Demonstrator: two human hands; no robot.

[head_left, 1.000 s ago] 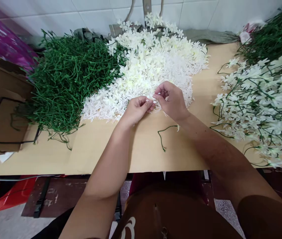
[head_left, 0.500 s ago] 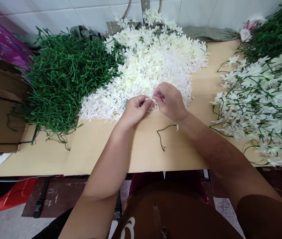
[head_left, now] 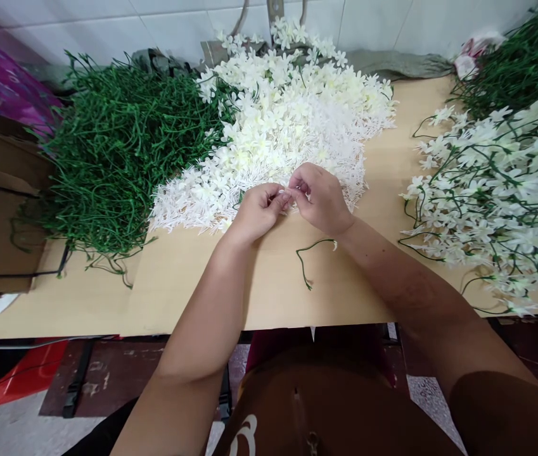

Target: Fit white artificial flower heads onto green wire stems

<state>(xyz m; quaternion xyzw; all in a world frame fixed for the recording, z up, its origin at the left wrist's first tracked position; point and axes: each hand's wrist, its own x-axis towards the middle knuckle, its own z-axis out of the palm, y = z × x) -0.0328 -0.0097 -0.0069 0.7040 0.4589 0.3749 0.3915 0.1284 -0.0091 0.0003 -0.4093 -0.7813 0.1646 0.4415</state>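
My left hand [head_left: 260,208] pinches a small white flower piece, mostly covered by the fingers, at the front edge of the white flower heap [head_left: 273,136]. Thumb and forefinger of my right hand [head_left: 319,195] are closed on the same small piece, and the fingertips of both hands meet. How the piece is shaped between them is too small to tell. Below my hands a single green stem [head_left: 301,256] with a whitish tip lies on the tan table board [head_left: 192,285].
Left of the flowers is a big pile of green stems [head_left: 126,145], beside a cardboard box [head_left: 2,209] with a black wire frame. Finished-looking white flowers on green stems [head_left: 497,202] spread at the right. A tiled wall [head_left: 178,31] closes off the back.
My right hand has shifted slightly down and left, bringing its fingertips against those of my left hand. The loose stem and the heaps stay in place; the view has drifted a little.
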